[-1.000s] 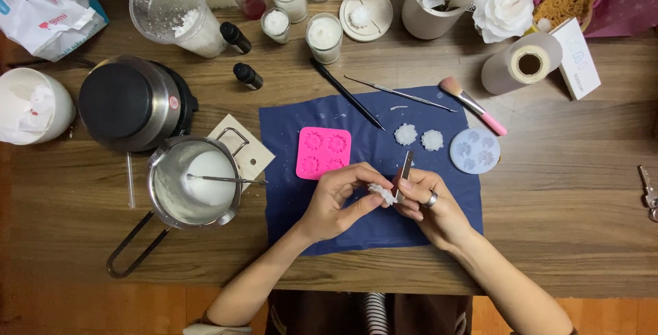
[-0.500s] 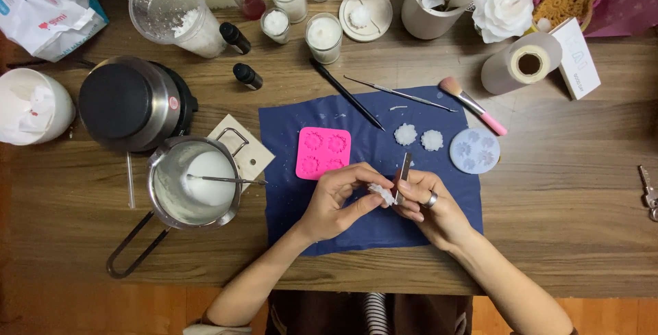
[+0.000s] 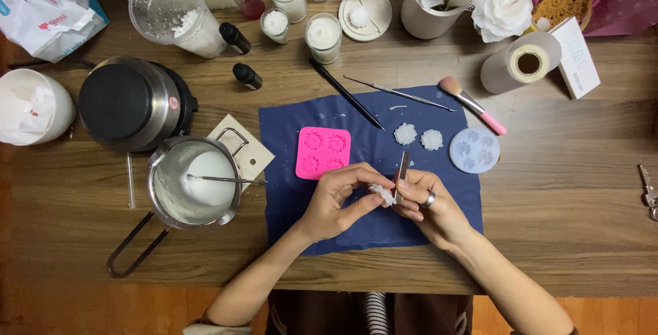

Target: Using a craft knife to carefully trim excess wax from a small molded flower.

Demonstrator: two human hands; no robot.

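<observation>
Over the dark blue cloth mat [image 3: 322, 218] on the wooden tabletop [image 3: 562, 205]: left hand [image 3: 336, 201] with grip pinching a small white wax flower [image 3: 381, 193]; right hand [image 3: 428, 206] with grip closed on a thin metal blade tool [image 3: 401, 172]. Just above, a pink square silicone mould [image 3: 323, 152].

Table [image 3: 569, 191] was matte wood grain, mat [image 3: 356, 225] soft navy cloth, mold [image 3: 323, 152] rubbery pink, pitcher [image 3: 159, 170] and hotplate [image 3: 130, 105] shiny brushed metal, jars [image 3: 323, 36] clear glass.
</observation>
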